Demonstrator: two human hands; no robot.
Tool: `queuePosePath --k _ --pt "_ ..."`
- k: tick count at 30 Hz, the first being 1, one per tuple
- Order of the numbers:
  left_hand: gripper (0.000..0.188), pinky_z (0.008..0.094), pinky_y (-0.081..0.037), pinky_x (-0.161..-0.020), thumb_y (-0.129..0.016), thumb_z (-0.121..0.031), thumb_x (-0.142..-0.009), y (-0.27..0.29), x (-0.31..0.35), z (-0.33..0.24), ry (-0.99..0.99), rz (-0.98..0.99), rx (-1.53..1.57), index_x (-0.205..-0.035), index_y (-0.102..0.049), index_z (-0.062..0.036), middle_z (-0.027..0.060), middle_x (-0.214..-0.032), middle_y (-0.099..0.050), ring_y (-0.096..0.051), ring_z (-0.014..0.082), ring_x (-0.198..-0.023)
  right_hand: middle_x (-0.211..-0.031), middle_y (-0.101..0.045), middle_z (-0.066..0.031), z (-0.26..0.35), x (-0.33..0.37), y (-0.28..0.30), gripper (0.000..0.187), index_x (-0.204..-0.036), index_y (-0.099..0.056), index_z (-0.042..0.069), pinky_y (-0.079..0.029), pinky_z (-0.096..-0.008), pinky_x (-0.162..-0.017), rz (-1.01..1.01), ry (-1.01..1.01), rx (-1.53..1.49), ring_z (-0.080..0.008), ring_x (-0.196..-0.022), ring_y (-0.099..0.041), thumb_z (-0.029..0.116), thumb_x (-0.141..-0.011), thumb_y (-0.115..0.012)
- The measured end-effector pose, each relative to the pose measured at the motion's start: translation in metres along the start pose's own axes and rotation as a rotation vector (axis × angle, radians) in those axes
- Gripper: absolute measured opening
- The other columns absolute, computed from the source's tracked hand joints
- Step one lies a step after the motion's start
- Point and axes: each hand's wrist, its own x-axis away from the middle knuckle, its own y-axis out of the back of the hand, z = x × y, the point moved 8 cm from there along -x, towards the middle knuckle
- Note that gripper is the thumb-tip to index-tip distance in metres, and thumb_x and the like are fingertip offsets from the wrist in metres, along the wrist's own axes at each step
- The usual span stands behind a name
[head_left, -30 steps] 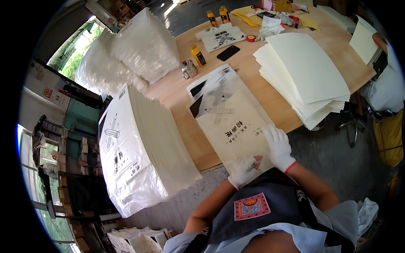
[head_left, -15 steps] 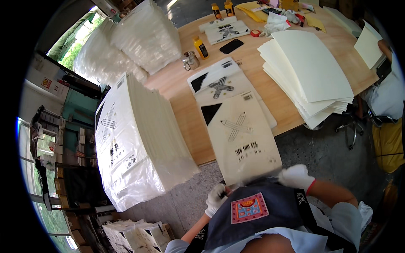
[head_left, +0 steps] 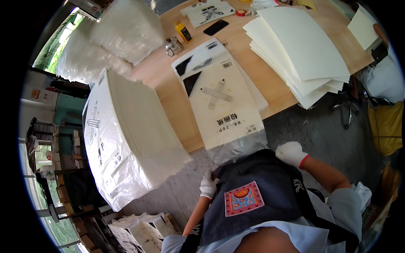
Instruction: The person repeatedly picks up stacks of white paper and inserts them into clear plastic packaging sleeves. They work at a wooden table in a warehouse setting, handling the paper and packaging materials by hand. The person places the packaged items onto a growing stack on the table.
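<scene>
A pack of white paper in a clear printed plastic bag [head_left: 225, 95] lies on top of another such bag [head_left: 192, 57] at the table's front edge. Crossed pencils and a black corner triangle are printed on it. Its crinkled clear end [head_left: 240, 148] hangs over the edge against my dark apron [head_left: 244, 175]. My left hand [head_left: 208, 184], in a white glove, is curled closed beside the apron's left side. My right hand [head_left: 291, 153], gloved too, is closed at the apron's right side, near the bag's end. Whatever either hand pinches is hidden.
A tall stack of bagged paper [head_left: 130, 130] stands at left, with large plastic-wrapped bundles [head_left: 126, 33] behind. Fanned white sheets [head_left: 303, 46] lie at right. A metal cup [head_left: 173, 46], orange bottle [head_left: 183, 31] and black phone [head_left: 216, 28] sit farther back. Another person's hand [head_left: 379, 31] holds sheets.
The top bag has slid farther up over the one beneath, and its clear end now shows. My left hand has turned; both hands stay closed by the apron. The view has shifted.
</scene>
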Motion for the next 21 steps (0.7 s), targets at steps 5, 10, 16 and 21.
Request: queuePosePath --k 5,10,16,21 --pt "0.027 0.0300 -0.048 -0.077 -0.063 -0.021 -0.085 -0.014 -0.023 -0.034 -0.057 0.146 0.245 -0.108 -0.062 -0.0063 0.0110 -0.088 -0.064 -0.061 0.0146 -0.081 -0.086 -0.065 -0.0179 -0.039 -0.057 -0.004 0.040 -0.095 -0.064 0.003 -0.046 -0.0404 -0.077 -0.194 -0.092 -0.784 -0.0349 -0.086 -0.061 0.037 -0.091 -0.043" --pt "0.040 0.0282 -0.046 -0.080 -0.057 -0.033 -0.092 -0.068 -0.062 -0.133 0.035 0.503 0.682 -0.121 -0.057 -0.0052 0.0059 -0.101 -0.064 -0.059 0.0165 -0.090 -0.096 -0.063 -0.0204 0.015 -0.091 0.018 0.041 -0.102 -0.060 0.003 -0.045 -0.0421 -0.081 -0.265 0.002 -0.724 -0.0379 -0.095 -0.058 0.039 -0.090 -0.045" --pt "0.036 0.0281 -0.045 -0.074 -0.057 -0.028 -0.092 -0.082 -0.076 -0.157 0.084 0.331 1.173 -0.120 -0.056 -0.0056 0.0052 -0.096 -0.064 -0.059 0.0163 -0.084 -0.091 -0.062 -0.0204 0.033 -0.093 0.019 0.040 -0.093 -0.060 0.003 -0.045 -0.0427 -0.076 -0.176 0.022 -0.682 -0.0372 -0.090 -0.059 0.039 -0.089 -0.045" --pt "0.020 0.0310 -0.047 -0.063 -0.063 -0.018 -0.087 -0.066 -0.065 -0.202 -0.029 0.313 0.776 -0.101 -0.062 -0.0046 0.0084 -0.085 -0.063 -0.061 0.0191 -0.075 -0.086 -0.061 -0.0207 0.037 -0.096 0.001 0.040 -0.088 -0.060 0.002 -0.045 -0.0422 -0.072 -0.165 0.028 -0.822 -0.0373 -0.084 -0.059 0.040 -0.089 -0.046"
